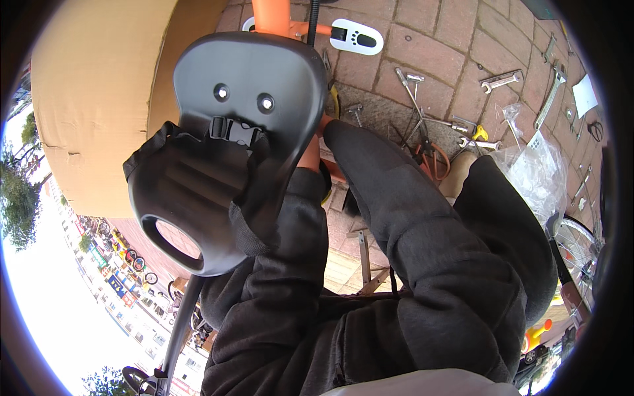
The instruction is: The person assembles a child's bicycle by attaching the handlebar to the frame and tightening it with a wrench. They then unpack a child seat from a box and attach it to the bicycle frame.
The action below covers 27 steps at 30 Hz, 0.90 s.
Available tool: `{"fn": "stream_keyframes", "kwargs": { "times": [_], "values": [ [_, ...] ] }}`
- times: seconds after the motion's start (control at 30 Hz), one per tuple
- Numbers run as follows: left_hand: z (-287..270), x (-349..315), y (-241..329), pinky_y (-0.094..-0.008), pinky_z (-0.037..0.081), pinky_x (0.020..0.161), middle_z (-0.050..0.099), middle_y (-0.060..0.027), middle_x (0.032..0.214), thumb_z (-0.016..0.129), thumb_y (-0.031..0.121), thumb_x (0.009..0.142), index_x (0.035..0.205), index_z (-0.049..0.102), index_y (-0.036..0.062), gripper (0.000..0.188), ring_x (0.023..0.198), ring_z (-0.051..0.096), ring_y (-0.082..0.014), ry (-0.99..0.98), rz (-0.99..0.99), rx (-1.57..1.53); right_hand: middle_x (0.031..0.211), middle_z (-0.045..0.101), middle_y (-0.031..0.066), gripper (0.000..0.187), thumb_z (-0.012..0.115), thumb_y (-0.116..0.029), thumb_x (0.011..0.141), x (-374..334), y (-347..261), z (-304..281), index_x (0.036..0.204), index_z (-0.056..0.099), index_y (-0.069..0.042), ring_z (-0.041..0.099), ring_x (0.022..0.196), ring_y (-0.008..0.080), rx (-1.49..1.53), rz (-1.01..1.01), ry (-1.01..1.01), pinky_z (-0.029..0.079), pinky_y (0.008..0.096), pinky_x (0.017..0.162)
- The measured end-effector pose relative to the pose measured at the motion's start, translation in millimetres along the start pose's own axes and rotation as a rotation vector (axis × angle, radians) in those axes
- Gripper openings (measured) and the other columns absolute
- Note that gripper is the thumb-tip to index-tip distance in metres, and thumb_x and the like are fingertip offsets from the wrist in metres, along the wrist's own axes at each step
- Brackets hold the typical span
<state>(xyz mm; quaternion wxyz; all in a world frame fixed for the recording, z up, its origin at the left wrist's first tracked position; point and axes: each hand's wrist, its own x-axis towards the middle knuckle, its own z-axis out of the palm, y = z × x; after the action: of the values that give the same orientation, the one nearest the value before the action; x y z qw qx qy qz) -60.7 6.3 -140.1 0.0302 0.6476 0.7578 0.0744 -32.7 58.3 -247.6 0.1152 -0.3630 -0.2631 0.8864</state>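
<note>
A black plastic child seat (257,72) with two bolt heads in its back and an oval hole at its lower end fills the middle left. Across it lie a black strap and a buckle (234,131). An orange frame tube (271,16) rises above the backrest, beside a white footrest (356,37). Both my sleeves reach up behind the seat's right edge. Only a bit of my left hand (309,156) at the wrist and a sliver of my right hand (323,123) show there. The seat hides the fingers of both, so what they touch cannot be seen.
A large cardboard box (99,99) stands at the left. On the brick paving to the right lie wrenches (502,81), an adjustable wrench (551,96), orange-handled pliers (436,162) and a clear plastic bag (538,175). A spoked wheel (576,241) is at the far right.
</note>
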Motion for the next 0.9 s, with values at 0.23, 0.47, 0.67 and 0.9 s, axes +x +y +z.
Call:
{"fn": "stream_keyframes", "kwargs": {
  "times": [0.23, 0.47, 0.67, 0.9],
  "values": [
    [2, 2, -1, -0.0416, 0.046, 0.073, 0.061, -0.0196, 0.088, 0.054, 0.016, 0.083, 0.094, 0.061, 0.0014, 0.020, 0.083, 0.058, -0.0369, -0.001, -0.044, -0.034, 0.085, 0.056, 0.0070, 0.041, 0.050, -0.041, 0.090, -84, -11, -38, 0.096, 0.057, -0.001, 0.052, 0.060, 0.0129, 0.013, 0.306, -0.113, 0.047, 0.0325, 0.056],
    [6, 4, -3, -0.0453, 0.045, 0.064, 0.059, -0.0168, 0.079, 0.057, 0.016, 0.079, 0.083, 0.060, 0.0043, 0.012, 0.075, 0.058, -0.0364, 0.047, -0.020, 0.017, 0.071, 0.055, 0.0054, 0.045, 0.053, -0.008, 0.084, -131, -29, -67, 0.127, 0.046, 0.003, 0.049, 0.055, 0.0122, -0.482, -0.062, -0.131, 0.044, 0.0298, 0.051],
    [2, 4, -3, -0.0450, 0.045, 0.065, 0.059, -0.0164, 0.080, 0.058, 0.014, 0.079, 0.084, 0.060, 0.0042, 0.012, 0.076, 0.058, -0.0361, 0.047, 0.010, 0.008, 0.084, 0.062, 0.0092, 0.048, 0.056, 0.000, 0.074, -136, -17, -53, 0.122, 0.053, -0.005, 0.055, 0.067, 0.0153, -0.617, -0.205, 0.015, 0.046, 0.0317, 0.062],
    [7, 6, -7, -0.0436, 0.046, 0.067, 0.060, -0.0164, 0.082, 0.058, 0.013, 0.079, 0.087, 0.061, 0.0030, 0.013, 0.077, 0.058, -0.0356, 0.036, -0.003, -0.008, 0.075, 0.056, -0.0002, 0.023, 0.054, -0.004, 0.084, -130, -70, -84, 0.106, 0.061, -0.004, 0.046, 0.061, 0.0062, -0.264, -0.408, 0.175, 0.038, 0.0220, 0.053]
  ]
}}
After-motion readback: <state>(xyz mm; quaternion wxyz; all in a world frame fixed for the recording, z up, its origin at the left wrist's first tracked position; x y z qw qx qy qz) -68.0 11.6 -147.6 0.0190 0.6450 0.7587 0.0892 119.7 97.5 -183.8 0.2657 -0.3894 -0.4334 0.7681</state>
